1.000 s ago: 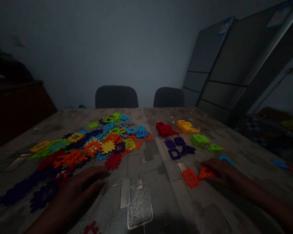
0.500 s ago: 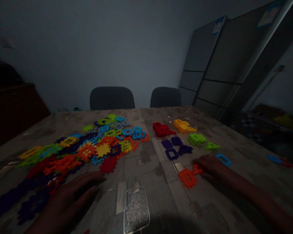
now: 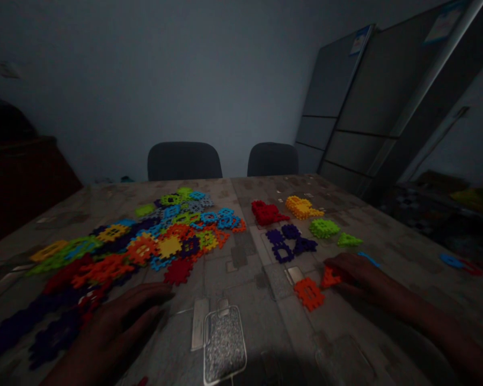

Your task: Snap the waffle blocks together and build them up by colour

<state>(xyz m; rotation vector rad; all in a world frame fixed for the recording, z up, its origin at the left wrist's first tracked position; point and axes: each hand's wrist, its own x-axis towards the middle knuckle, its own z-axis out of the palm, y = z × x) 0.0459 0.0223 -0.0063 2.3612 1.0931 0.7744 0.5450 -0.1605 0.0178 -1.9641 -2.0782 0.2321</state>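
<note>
My right hand (image 3: 352, 273) is closed on an orange triangular interlocking piece (image 3: 330, 277), low over the table. Just left of it lies an orange square interlocking piece (image 3: 309, 293). A blue piece (image 3: 369, 259) shows partly behind that hand. My left hand (image 3: 123, 319) rests palm down, fingers extended, holding nothing. It lies beside a wide pile of mixed pieces, nearest to a red square piece (image 3: 178, 272) and dark purple pieces (image 3: 54, 335). The yellow square piece (image 3: 169, 246) is in the pile's front part.
Grouped pieces lie at the right: a red stack (image 3: 266, 212), a yellow stack (image 3: 301, 207), a green stack (image 3: 324, 228), a green triangle (image 3: 349, 239) and several purple pieces (image 3: 284, 253). Blue and red pieces (image 3: 461, 264) sit near the right edge. Two chairs (image 3: 185, 161) stand behind the table (image 3: 257, 321).
My right hand has shifted slightly right with the orange triangle, which now stands apart from the orange square. My left hand has stayed in place.
</note>
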